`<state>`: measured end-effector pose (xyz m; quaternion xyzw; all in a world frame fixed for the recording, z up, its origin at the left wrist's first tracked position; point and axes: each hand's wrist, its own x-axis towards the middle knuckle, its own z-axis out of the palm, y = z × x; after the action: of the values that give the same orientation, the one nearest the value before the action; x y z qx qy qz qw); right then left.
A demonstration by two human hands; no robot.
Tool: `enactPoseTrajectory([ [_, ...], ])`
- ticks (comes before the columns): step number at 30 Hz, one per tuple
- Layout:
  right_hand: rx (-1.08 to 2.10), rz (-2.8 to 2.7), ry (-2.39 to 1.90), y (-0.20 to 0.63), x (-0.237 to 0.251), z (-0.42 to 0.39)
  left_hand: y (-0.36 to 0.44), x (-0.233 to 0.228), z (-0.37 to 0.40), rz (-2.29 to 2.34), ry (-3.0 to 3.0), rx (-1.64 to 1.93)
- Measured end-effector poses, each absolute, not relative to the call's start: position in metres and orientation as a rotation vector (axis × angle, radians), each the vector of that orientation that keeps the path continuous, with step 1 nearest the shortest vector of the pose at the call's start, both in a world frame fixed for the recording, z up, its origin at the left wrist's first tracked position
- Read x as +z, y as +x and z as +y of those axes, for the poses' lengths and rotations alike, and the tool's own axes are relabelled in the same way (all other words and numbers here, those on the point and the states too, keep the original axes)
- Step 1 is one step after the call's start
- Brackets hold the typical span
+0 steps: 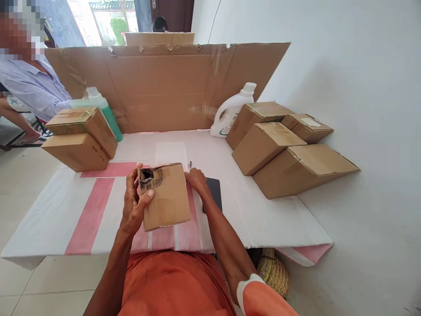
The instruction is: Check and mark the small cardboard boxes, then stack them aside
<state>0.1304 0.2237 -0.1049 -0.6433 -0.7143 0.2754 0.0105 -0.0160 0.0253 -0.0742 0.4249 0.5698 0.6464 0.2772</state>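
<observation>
My left hand (134, 204) grips a small cardboard box (167, 197) by its left side, thumb on the face turned to me. That face has a dark, ragged hole (146, 174) near its upper left corner, with black scribbled lines around it. My right hand (196, 179) is closed at the box's right edge, and a thin pen (190, 165) sticks up from its fingers. Whether those fingers also press the box I cannot tell. Under my right forearm lies a flat black thing (214, 191), partly hidden.
Two stacked boxes (79, 140) and a bottle of green liquid (112, 116) stand at left. Several cardboard boxes (279, 140) and a white jug (230, 109) stand at right. A cardboard screen (167, 87) closes the table's (269, 219) back. Another person (29, 87) sits at far left.
</observation>
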Motion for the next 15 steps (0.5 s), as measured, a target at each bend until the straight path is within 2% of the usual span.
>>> enactPoseTrajectory([
  [6,0.872,-2.186,-2.057,0.132,-0.12,0.211,-0.019,-0.074,0.027,1.496,1.096,1.774],
  [13,0.582,-1.973,-2.264,0.194,-0.124,0.159,-0.018,-0.077,0.027,1.5,1.112,1.751],
  [15,0.611,-1.887,-2.313,0.211,-0.131,0.146,-0.018,-0.077,0.028,1.48,1.129,1.751],
])
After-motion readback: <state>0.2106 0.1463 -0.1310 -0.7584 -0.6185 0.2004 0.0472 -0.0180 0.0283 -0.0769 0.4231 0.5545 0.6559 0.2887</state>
